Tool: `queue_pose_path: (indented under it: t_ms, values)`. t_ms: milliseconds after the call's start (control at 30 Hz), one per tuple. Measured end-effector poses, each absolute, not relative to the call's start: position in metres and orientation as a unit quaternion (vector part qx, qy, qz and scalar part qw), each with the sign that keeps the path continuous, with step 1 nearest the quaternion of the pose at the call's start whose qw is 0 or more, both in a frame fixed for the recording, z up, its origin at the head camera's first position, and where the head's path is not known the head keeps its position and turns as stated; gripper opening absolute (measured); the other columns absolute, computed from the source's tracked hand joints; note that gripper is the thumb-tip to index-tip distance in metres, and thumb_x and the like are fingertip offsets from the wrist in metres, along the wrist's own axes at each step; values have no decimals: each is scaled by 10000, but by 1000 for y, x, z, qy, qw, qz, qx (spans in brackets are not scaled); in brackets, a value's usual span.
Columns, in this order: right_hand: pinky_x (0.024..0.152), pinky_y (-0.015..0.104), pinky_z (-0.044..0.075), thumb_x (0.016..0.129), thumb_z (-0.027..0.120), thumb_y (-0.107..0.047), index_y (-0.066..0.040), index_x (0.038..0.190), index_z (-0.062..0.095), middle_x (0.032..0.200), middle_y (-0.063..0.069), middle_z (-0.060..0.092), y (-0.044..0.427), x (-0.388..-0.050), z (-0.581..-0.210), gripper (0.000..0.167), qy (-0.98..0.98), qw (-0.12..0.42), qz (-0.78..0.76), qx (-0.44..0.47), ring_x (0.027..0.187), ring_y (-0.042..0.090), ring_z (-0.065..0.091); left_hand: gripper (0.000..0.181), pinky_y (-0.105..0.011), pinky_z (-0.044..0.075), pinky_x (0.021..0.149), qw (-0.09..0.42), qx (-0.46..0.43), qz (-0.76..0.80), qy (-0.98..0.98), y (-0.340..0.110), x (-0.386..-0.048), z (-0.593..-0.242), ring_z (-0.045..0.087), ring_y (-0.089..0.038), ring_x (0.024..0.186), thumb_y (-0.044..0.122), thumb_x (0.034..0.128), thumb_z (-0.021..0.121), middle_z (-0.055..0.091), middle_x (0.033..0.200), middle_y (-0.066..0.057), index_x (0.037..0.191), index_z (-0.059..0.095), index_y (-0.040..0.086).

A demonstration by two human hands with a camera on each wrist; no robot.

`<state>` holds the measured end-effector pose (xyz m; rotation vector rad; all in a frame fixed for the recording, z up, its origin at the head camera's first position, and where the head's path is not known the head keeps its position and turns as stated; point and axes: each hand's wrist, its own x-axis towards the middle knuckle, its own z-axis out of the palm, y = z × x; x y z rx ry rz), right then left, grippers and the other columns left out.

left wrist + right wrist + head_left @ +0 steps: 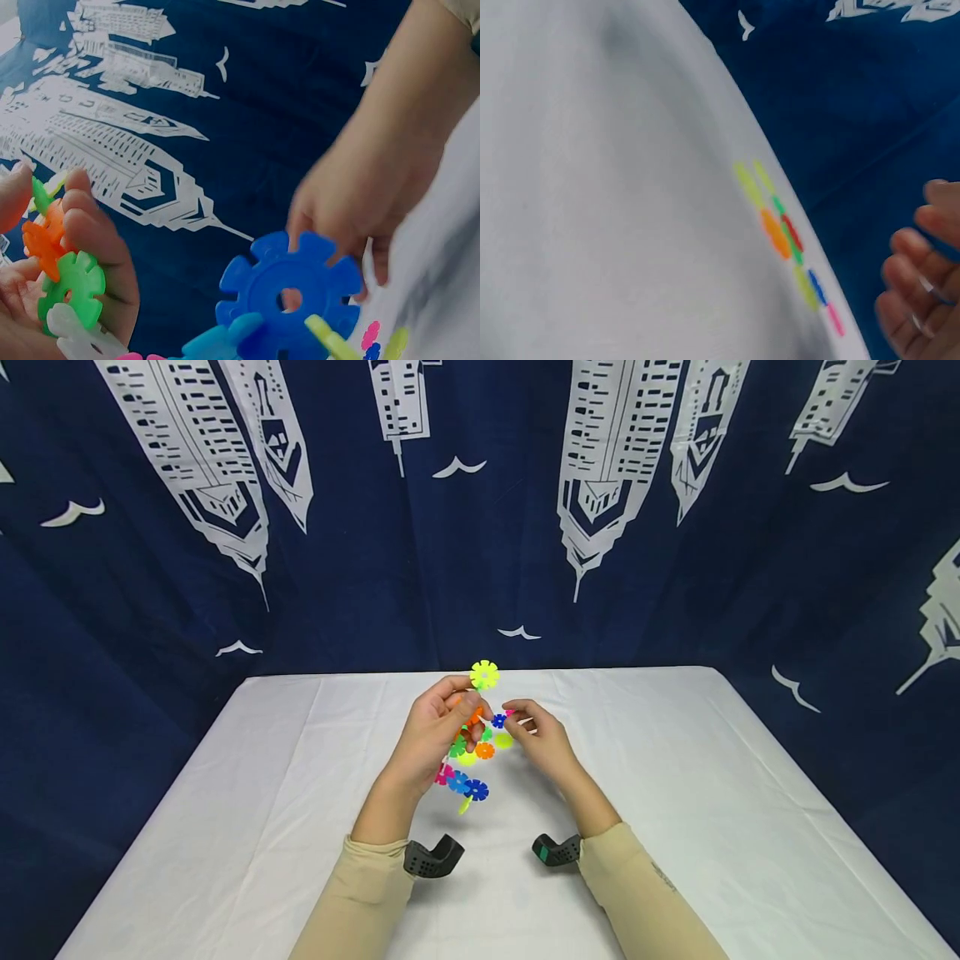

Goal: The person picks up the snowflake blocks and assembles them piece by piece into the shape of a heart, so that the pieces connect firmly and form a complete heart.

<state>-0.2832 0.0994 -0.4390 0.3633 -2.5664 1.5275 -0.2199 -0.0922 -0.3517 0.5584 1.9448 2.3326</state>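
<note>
Wearing beige sleeves (360, 902) along the bottom of the head view, with black wrist mounts (431, 862) at the cuffs. Gripping a chain of interlocking flower discs (457, 746) with the left hand (431, 727), around the middle of the frame, curling the fingers round its upper part, leaving a yellow-green disc (484, 675) poking out on top and letting a dark blue disc (476, 790) hang lower down. Holding nothing visible in the right hand (543, 739), right of center; bending those fingers loosely near a loose pink disc (510, 713) and a small blue disc (499, 721) on the white tablecloth (660, 777). Not really telling touch from no touch in the head view, but seeing a clear gap in the right wrist view.

Guessing at the fetching step here, going by the spare discs lying about: adding pieces to the chain one at a time. Probably needing to pinch a spare by its rim next, then lining it up slot to slot while steadying the chain.

Getting way better detail on the joints in the left wrist view, including a white disc (75, 322) at lower left, barely showing in the head view. Missing the chain completely in the right wrist view, but catching a red disc (792, 233) among the spares, right of center, not making that out in the head view.
</note>
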Motion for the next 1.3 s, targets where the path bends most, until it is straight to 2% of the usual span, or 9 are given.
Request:
queue_pose_path:
  t_ms: [100,200,333,567,767,1033,1233,1300]
  values:
    - [878,365,554,959,659,-181,-112,1269,634,1159,119,667,100,-287,-451,318,-871,31,475,125,1008,263,640,237,-182,495,565,18,170,765,621,-92,-221,-352,543,-132,621,166,1034,541,664,860,-11,1229,501,38]
    - [906,404,548,930,698,-179,-117,1262,646,1156,109,665,99,-289,-463,342,-881,14,455,129,995,253,625,245,-181,488,561,11,167,770,615,-93,-221,-352,543,-136,616,159,1034,535,661,864,-12,1245,492,41]
    - [880,376,512,892,745,-198,-149,1222,684,1123,69,691,94,-291,-474,339,-897,29,418,142,950,206,593,266,-184,484,565,8,167,771,614,-93,-221,-351,543,-134,616,161,1034,533,659,875,-9,1264,494,33]
    - [853,357,420,873,764,-266,-226,1266,692,1179,48,630,90,-289,-483,401,-924,47,331,184,1002,213,509,268,-193,495,581,10,157,773,615,-93,-223,-353,554,-152,645,154,1035,524,661,896,-4,1278,497,42]
    - [866,386,395,860,781,-252,-185,1244,710,1167,60,603,87,-287,-484,397,-932,59,307,182,1019,235,492,266,-199,499,587,11,151,770,620,-94,-224,-354,553,-144,648,147,1032,526,667,900,-1,1276,501,43]
    - [914,404,419,834,813,-263,-179,1076,754,1156,61,607,83,-283,-482,263,-934,59,310,167,1058,252,513,277,-199,507,604,16,149,769,621,-95,-223,-354,557,-143,667,165,1034,527,675,899,10,1279,496,38]
    - [859,392,425,839,799,-343,-271,1222,710,1187,65,598,80,-281,-482,400,-946,74,263,177,1034,250,515,287,-200,506,605,17,154,768,621,-95,-223,-354,564,-142,679,168,1033,528,675,897,15,1285,499,35]
    - [824,382,408,851,785,-359,-293,1230,712,1192,67,589,79,-280,-481,392,-947,78,252,182,1017,246,499,293,-201,508,609,17,154,767,622,-95,-223,-354,564,-141,681,172,1033,530,676,898,15,1292,500,39]
